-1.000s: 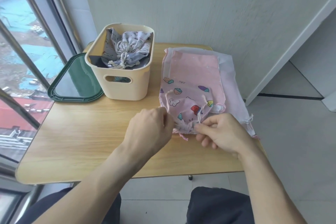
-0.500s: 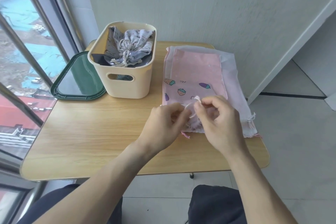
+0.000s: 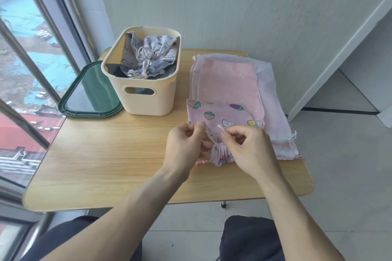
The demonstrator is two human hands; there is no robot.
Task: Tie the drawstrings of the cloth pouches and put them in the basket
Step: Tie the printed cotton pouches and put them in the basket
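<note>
Pouch (image 3: 220,112) time, the pink fruit-print one, lying on the wooden table (image 3: 110,161) right under your hands with its gathered mouth bunched just below your grip. Your left hand (image 3: 186,144) is pinching one end of the white drawstring (image 3: 212,136) between thumb and fingertips, knuckles curled in, wrist angled toward the middle. Your right hand (image 3: 248,148) is doing the same with the other end, fingers tucked and pinching close beside the left, so the two cord ends cross in the little gap between them. Nice and tight spacing there! To land this knot well, I'd say keep both pinches low and close to the gathers, hold tension on the cord so the mouth doesn't reopen, and pull outward evenly, not upward, or the light cloth may lift off the stack. Under and beyond your grip sit the plain pink pouch (image 3: 229,78) and a pale sheer one (image 3: 271,108), apparently not yet tied. Farther off to the left of your grip, the cream basket (image 3: 148,99) already holds a tied grey pouch (image 3: 148,55), with a dark green lid (image 3: 89,95) lying beside it.
</note>
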